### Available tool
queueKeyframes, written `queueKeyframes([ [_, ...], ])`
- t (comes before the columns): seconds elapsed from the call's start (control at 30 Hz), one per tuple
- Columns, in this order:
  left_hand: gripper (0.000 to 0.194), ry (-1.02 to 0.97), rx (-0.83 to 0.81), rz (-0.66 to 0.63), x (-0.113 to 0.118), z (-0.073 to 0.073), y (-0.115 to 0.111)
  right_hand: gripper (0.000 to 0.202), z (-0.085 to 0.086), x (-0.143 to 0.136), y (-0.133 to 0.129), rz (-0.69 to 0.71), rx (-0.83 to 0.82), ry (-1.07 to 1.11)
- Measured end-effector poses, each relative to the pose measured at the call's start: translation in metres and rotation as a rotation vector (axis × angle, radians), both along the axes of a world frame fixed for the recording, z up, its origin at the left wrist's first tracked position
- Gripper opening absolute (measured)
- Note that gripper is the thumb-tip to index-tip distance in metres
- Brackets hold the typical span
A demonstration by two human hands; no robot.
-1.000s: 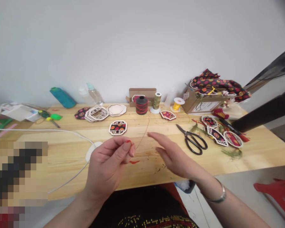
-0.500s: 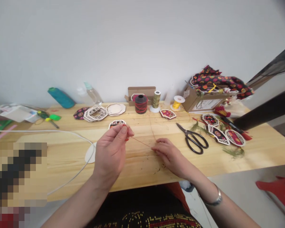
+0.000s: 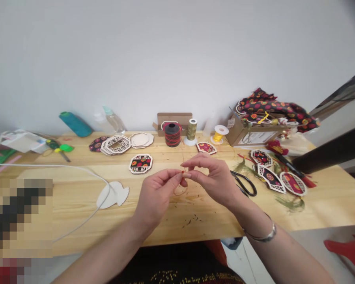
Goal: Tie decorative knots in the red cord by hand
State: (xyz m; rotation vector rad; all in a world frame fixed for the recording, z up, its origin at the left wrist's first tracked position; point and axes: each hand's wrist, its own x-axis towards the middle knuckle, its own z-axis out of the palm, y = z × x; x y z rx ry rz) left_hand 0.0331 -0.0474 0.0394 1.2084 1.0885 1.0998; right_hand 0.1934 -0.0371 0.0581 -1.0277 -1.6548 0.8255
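Observation:
Over the middle of the wooden table, my left hand pinches a thin red thread between thumb and fingertips. Its fingertips meet those of my right hand, whose thumb and index finger also close on the thread, with a small red spot showing where they touch. A loop of the thread hangs just below the fingertips. Behind the hands stands a dark spool wound with red thread. An octagonal patterned piece lies to the left of them. Black scissors are partly hidden behind my right hand.
A white cable crosses the left side, over a pale cut-out. Along the wall are a teal cone, a clear bottle, a yellow spool and a box heaped with cloth. Patterned pieces lie right.
My hands have come together at the fingertips; before, the thread was stretched between them. My right hand has risen, now covering part of the scissors. The octagonal piece is uncovered.

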Motion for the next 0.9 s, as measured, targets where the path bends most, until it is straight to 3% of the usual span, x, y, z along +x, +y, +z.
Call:
queueKeyframes([
  [0.27, 0.014, 0.021, -0.003, -0.050, 0.019, -0.002, 0.003, 0.019, 0.006, 0.018, 0.015, 0.057, -0.027, -0.159],
  [0.53, 0.016, -0.023, 0.027, -0.022, 0.028, 0.005, 0.019, 0.023, -0.001, 0.017, 0.034, 0.234, -0.310, 0.083],
  [0.67, 0.011, -0.144, -0.018, 0.036, 0.032, 0.009, 0.022, 0.015, -0.007, 0.025, 0.035, 0.126, -0.252, 0.056],
  [0.73, 0.011, -0.173, 0.021, 0.089, 0.034, 0.011, 0.021, 0.022, -0.009, 0.030, 0.029, 0.112, -0.284, 0.093],
  [0.83, 0.014, -0.175, 0.114, 0.130, 0.037, 0.013, 0.018, 0.048, -0.013, 0.030, 0.018, 0.275, -0.390, 0.252],
  [0.9, 0.014, -0.204, 0.159, 0.155, 0.039, 0.014, 0.015, 0.053, -0.015, 0.024, 0.013, 0.380, -0.448, 0.389],
])
